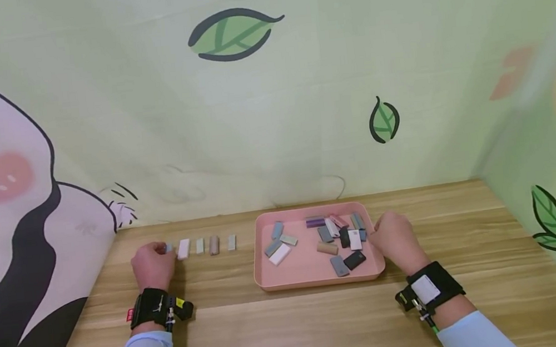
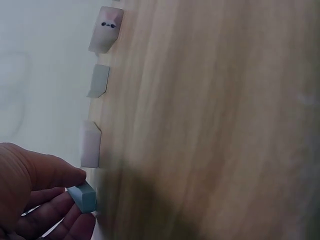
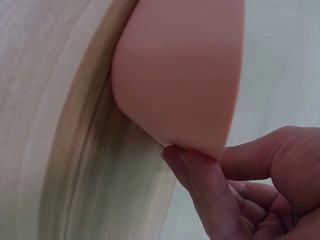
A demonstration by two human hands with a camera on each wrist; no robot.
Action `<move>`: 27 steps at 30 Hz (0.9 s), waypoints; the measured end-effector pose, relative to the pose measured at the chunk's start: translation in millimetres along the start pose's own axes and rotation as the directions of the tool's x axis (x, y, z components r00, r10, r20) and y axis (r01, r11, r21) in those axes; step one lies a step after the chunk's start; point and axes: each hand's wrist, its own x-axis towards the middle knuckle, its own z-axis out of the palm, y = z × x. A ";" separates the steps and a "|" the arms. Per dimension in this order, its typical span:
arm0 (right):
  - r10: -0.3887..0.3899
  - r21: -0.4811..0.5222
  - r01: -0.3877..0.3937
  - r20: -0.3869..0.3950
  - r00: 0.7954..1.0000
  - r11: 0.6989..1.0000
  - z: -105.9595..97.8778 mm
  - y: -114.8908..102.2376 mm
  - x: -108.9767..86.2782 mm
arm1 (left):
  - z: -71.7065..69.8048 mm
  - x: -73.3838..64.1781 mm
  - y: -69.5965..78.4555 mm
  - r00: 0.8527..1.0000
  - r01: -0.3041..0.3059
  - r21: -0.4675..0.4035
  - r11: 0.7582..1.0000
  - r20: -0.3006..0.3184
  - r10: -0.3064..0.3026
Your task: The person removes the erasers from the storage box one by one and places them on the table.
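My left hand (image 1: 153,265) pinches a small light-blue block (image 2: 85,197), which looks like an eraser, between thumb and fingers at the left end of a row. Right beside it stands a white eraser (image 1: 183,249). Farther along are a pale green one (image 1: 200,246), a brownish-pink one (image 1: 214,245) with a bunny face in the left wrist view, and a pale grey one (image 1: 231,243). At the pink tray (image 1: 288,281), my right hand (image 1: 396,242) grips the right rim between thumb and fingers.
Inside the tray lie several more erasers, among them a purple one (image 1: 315,223), a tan one (image 1: 327,248) and a black one (image 1: 354,260). A printed cloth backdrop (image 1: 277,112) rises behind the wooden table (image 1: 293,334).
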 end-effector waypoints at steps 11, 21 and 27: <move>0.000 -0.006 0.000 -0.003 1.000 1.000 1.8 0.8 0.8 | 4.5 5.5 -9.6 1.000 0.024 0.002 1.000 -0.004 -0.024; -0.015 -0.012 0.015 -0.022 1.000 1.000 2.6 0.5 1.6 | -1.2 4.1 -8.3 0.998 0.042 -0.005 0.999 0.037 -0.042; -0.019 -0.010 0.019 -0.020 1.000 1.000 0.8 -0.3 0.9 | -8.0 -2.8 13.2 1.000 0.013 0.014 1.000 -0.002 -0.013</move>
